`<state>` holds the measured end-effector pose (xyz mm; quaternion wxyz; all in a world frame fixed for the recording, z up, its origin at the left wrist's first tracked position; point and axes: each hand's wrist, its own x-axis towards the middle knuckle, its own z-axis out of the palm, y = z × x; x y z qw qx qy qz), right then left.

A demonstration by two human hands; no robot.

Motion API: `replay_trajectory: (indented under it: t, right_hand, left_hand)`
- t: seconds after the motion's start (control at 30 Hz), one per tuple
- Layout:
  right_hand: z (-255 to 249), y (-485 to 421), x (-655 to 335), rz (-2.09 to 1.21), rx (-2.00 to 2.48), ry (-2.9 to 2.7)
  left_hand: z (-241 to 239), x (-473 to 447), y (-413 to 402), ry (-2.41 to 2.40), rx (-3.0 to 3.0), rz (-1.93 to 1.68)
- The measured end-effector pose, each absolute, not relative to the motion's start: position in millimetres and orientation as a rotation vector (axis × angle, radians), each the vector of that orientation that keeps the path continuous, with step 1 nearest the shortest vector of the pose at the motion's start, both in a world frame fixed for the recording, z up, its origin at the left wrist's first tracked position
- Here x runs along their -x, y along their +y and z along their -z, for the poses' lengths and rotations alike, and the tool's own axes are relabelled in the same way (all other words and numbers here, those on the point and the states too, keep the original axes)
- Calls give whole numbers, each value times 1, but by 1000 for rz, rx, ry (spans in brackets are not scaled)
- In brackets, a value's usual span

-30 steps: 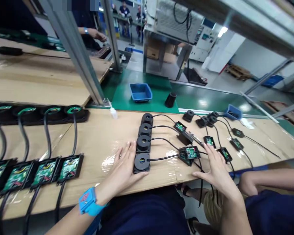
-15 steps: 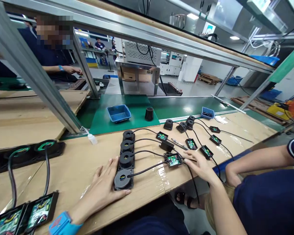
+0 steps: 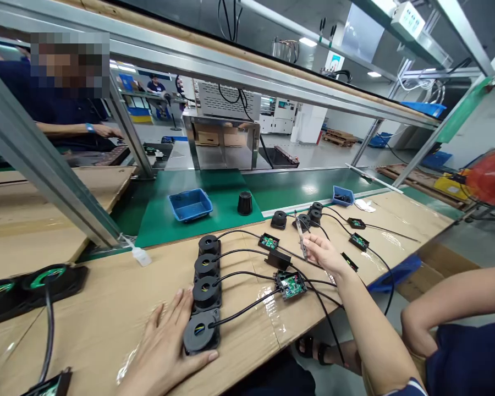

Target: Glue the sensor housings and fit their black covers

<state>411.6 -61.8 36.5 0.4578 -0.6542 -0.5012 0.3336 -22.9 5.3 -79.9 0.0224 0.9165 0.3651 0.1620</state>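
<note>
My left hand (image 3: 165, 335) lies flat on the bench with fingers spread, its thumb and fingers beside the nearest black round housing (image 3: 200, 331). That housing ends a row of several, including another black round housing (image 3: 207, 265) farther back. Black cables lead right from the row to small boxes, among them an open box with a green circuit board (image 3: 291, 284) and a closed black box (image 3: 278, 259). Above the boxes, my right hand (image 3: 324, 254) is closed on a slim silver pen-like tool (image 3: 300, 235), held nearly upright. Its exact kind is unclear.
On the green mat stand a blue bin (image 3: 190, 206) and a black cup-shaped part (image 3: 245, 203). More cabled housings (image 3: 279, 220) and a small blue bin (image 3: 343, 196) lie to the right. A co-worker's arm (image 3: 449, 291) is close at right. A metal post (image 3: 53, 143) rises at left.
My right hand has picked up the pen-like tool from the bench and raised it. My left hand stays beside the housings. The view has shifted slightly.
</note>
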Motion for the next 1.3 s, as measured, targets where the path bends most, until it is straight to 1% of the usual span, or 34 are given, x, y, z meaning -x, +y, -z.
replay_trajectory:
  t: [0.17, 0.27, 0.4, 0.6, 0.67, 0.83, 0.93, 1.1, 1.3]
  right_hand:
    - [-51, -56, -376, -977, 1381, -1141]
    - [-52, -56, -362, -981, 1360, -1125]
    - [-41, -63, -372, -842, 1504, -1144]
    - [-32, -75, -408, -444, 1923, -1276]
    - [-30, -84, -408, -367, 2003, -1376]
    - [-21, -133, -399, -440, 2113, -1677]
    - [-15, -152, -402, -438, 2209, -1742]
    - [-7, -133, -404, -261, 2286, -1724]
    - [4, -128, -396, -220, 2133, -1775]
  left_hand:
    - [82, 22, 5, 1120, -2875, -542]
    - [79, 22, 3, 1116, -2880, -541]
    - [78, 23, 4, 1093, -2872, -522]
    - [76, 22, 6, 1042, -2874, -589]
    - [73, 21, 5, 1040, -2867, -562]
    - [68, 19, 3, 1083, -2741, -575]
    - [67, 16, 1, 1137, -2701, -602]
    - [63, 14, 0, 1123, -2742, -523]
    - [46, 13, 13, 1064, -2681, -372]
